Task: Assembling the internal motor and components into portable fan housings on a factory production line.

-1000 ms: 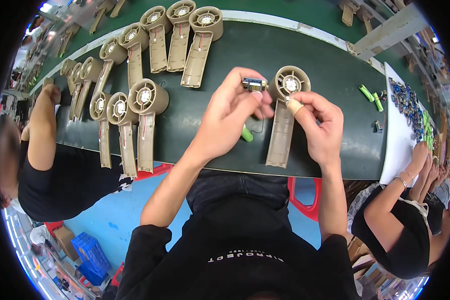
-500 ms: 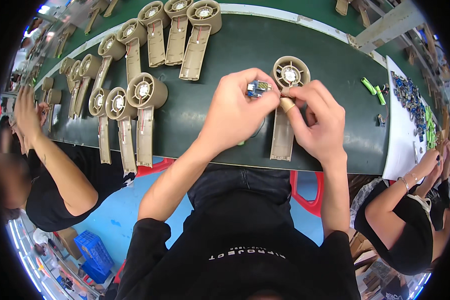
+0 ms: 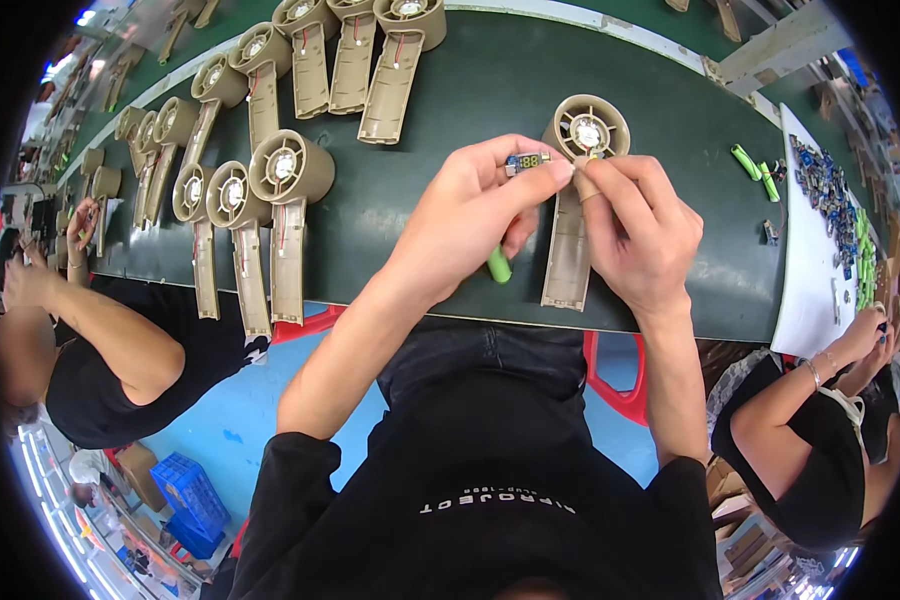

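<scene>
L hand: clamped on sm. blue rect. circuit board w/ display
R hand: fingertips pinched tog. by L's; can't tell on what
Tan plastic round-headed fan: on dk green tbl, just R of board

Downward head fisheye, rim somewhat unclear

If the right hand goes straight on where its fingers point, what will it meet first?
The right hand would probably meet the left hand first; whether the two touch is unclear.
</scene>
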`<state>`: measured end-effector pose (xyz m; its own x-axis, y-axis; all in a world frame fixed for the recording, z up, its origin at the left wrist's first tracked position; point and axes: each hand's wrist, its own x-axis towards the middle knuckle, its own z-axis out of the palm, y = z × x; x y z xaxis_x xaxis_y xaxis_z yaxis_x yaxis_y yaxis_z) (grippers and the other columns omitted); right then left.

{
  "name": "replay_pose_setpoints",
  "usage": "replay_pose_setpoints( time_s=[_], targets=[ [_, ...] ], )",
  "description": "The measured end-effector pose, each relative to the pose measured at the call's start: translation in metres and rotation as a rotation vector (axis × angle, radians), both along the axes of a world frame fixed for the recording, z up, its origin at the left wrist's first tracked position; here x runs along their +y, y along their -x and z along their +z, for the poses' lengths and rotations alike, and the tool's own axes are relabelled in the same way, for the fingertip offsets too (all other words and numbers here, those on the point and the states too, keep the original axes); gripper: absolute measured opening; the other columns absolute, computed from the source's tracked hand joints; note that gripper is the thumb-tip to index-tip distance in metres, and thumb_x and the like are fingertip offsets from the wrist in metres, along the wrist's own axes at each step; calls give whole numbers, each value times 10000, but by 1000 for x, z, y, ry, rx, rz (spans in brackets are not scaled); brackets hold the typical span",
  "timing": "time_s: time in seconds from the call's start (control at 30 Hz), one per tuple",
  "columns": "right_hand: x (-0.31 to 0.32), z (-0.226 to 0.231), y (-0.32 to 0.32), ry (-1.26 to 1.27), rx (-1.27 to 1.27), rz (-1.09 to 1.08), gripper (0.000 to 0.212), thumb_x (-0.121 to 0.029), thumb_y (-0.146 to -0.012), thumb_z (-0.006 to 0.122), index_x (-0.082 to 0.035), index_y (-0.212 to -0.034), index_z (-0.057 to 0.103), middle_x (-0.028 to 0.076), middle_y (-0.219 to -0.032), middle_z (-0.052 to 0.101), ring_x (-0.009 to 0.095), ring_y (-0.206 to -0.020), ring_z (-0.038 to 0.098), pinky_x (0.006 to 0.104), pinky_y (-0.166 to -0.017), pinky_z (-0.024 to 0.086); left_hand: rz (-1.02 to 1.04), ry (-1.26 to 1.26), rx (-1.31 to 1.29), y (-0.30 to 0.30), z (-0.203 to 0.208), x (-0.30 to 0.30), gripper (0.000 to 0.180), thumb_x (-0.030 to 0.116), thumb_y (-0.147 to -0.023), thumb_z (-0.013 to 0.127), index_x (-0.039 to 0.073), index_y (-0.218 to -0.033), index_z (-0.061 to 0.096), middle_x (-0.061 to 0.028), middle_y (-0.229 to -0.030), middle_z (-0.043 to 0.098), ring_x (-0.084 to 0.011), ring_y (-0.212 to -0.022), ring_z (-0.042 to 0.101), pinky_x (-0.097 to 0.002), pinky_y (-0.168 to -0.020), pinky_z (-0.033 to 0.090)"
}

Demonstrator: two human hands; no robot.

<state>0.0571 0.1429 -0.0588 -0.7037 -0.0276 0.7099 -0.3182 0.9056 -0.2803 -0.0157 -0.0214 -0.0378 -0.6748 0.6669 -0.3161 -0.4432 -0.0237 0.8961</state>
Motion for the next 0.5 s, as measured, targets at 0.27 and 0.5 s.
replay_pose_setpoints(
  time_s=[0.27, 0.5],
  targets=[
    [-2, -1, 1, 71, -12, 15, 182, 19, -739, 716, -44, -905, 677, 49, -835, 634, 146, -565, 604, 260, -484, 475, 59, 150, 629, -17, -17, -9, 374, 7, -928, 608, -13, -1299, 578, -65, -932, 686, -93, -814, 653, -230, -728, 532],
    [-2, -3, 1, 106, -9, 74, 176, 58, -734, 697, -8, -896, 673, 72, -842, 648, 130, -583, 619, 239, -478, 504, 63, 215, 786, -18, -15, -11, 364, 10, -893, 643, 6, -1256, 618, -65, -836, 675, -97, -696, 627, -240, -635, 509]
  ],
)
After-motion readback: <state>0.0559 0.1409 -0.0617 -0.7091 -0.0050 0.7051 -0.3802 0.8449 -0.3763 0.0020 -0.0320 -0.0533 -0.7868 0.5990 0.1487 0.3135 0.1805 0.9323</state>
